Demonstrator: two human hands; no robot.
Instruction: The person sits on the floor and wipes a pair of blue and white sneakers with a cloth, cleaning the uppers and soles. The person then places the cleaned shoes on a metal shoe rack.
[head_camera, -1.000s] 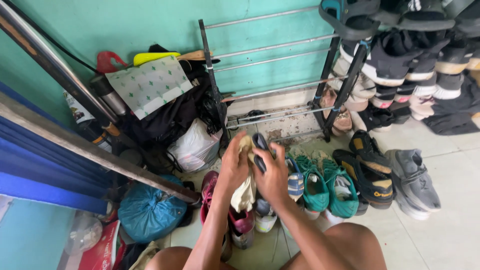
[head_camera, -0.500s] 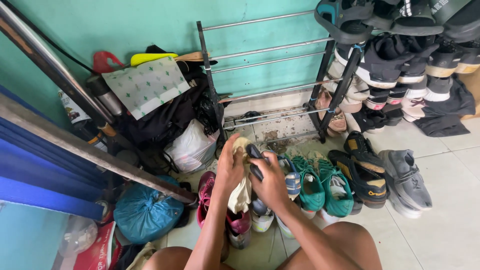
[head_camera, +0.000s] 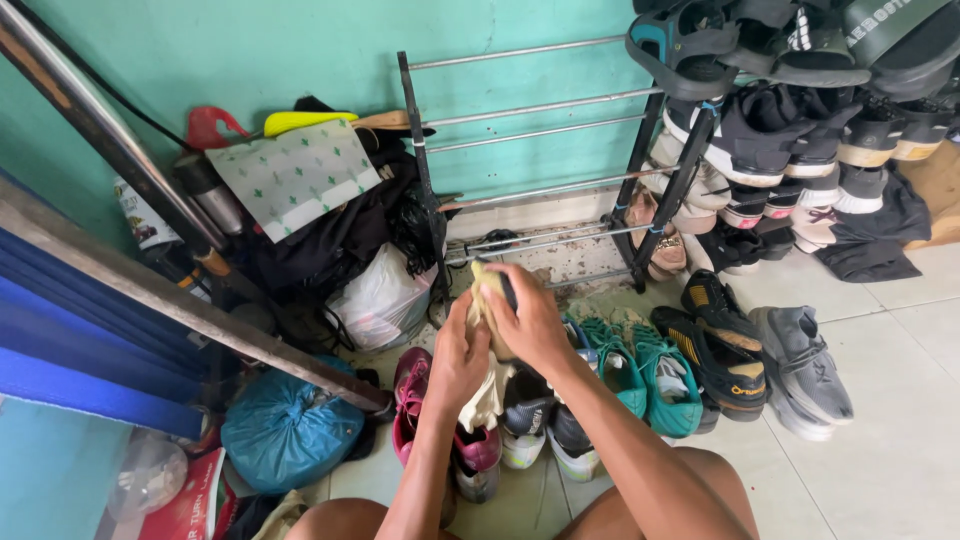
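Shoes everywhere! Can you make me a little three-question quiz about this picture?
1. True or false: both hands hold a pale yellowish cloth.
2. Which colour is the pair of shoes just right of the right hand? A red, B teal, C white.
3. What stands against the green wall behind the hands?

Key: 1 true, the left hand grips it too. 2 B. 3 A metal shoe rack, its left section's bars bare.

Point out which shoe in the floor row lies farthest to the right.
The grey sneaker, at the row's right end on the pale tiles; it is plain grey, while the black shoe beside it has yellow marks.
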